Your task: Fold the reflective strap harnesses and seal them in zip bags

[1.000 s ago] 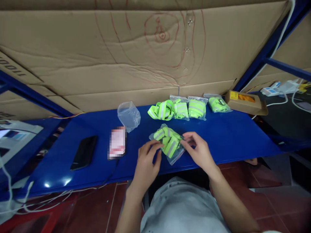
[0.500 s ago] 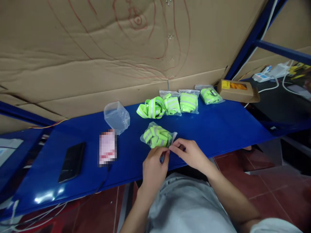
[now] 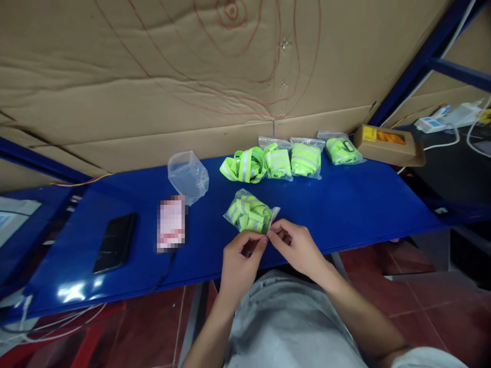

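Note:
A clear zip bag (image 3: 250, 212) holding a bundled neon-yellow reflective strap lies near the front edge of the blue table. Its open-end strip points toward me at the right. My left hand (image 3: 245, 255) pinches the near corner of this bag between thumb and fingers. Right beside it, my right hand (image 3: 293, 243) pinches the same edge, the fingertips of both hands almost touching. Behind the bag sits a loose coiled reflective strap (image 3: 245, 166). To its right stand bagged straps (image 3: 279, 162), (image 3: 306, 158) and one with a black buckle (image 3: 342, 151).
An empty clear plastic bag (image 3: 187, 176) lies at the left, behind a blurred pink-and-white item (image 3: 171, 222). Further left is a black phone-like slab (image 3: 115, 243). A cardboard box (image 3: 389, 145) with an orange window stands at the back right, before a cardboard wall (image 3: 153, 112).
The view has shifted slightly, so the scene sits a little differently in the picture. Both hands stay at the bag's edge, with the fingers slightly rearranged.

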{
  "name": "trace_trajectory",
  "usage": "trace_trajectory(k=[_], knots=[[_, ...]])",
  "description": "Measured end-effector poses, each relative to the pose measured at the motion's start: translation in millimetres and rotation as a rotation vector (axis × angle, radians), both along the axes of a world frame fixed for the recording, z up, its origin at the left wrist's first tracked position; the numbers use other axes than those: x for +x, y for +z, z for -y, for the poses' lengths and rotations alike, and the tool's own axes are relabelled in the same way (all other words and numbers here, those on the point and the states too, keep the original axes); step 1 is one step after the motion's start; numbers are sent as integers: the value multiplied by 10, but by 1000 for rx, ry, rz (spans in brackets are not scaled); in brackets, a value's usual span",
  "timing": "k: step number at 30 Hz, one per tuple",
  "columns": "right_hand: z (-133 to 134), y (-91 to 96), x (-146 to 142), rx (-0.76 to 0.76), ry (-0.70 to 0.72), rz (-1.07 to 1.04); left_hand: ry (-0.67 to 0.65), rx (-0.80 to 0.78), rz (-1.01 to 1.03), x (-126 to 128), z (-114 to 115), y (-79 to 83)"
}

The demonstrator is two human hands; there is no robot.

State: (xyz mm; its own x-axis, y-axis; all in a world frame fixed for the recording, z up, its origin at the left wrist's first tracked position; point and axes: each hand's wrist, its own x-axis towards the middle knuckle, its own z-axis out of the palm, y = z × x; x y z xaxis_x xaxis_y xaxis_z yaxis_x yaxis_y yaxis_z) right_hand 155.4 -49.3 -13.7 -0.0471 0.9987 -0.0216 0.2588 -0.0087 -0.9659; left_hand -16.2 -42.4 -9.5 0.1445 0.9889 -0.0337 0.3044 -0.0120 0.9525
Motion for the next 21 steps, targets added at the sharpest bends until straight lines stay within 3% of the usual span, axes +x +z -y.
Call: trace_trajectory(k=[5, 9, 12, 14, 18, 21], knots=[[24, -1, -18, 15, 54, -9, -25, -110, 124, -42, -22, -15], [10, -26, -16, -4, 92, -92, -99, -134, 126, -91, -59, 8], [14, -2, -37, 55, 110, -86, -78, -130, 179, -97, -42, 34], [41, 35, -56, 122, 81, -45, 12, -75, 195, -103, -17, 51], [136, 130, -27, 162, 29, -4, 392, 149, 163, -132, -6, 119], [172, 131, 67, 132, 259, -20, 480, 252, 252, -152, -27, 182]])
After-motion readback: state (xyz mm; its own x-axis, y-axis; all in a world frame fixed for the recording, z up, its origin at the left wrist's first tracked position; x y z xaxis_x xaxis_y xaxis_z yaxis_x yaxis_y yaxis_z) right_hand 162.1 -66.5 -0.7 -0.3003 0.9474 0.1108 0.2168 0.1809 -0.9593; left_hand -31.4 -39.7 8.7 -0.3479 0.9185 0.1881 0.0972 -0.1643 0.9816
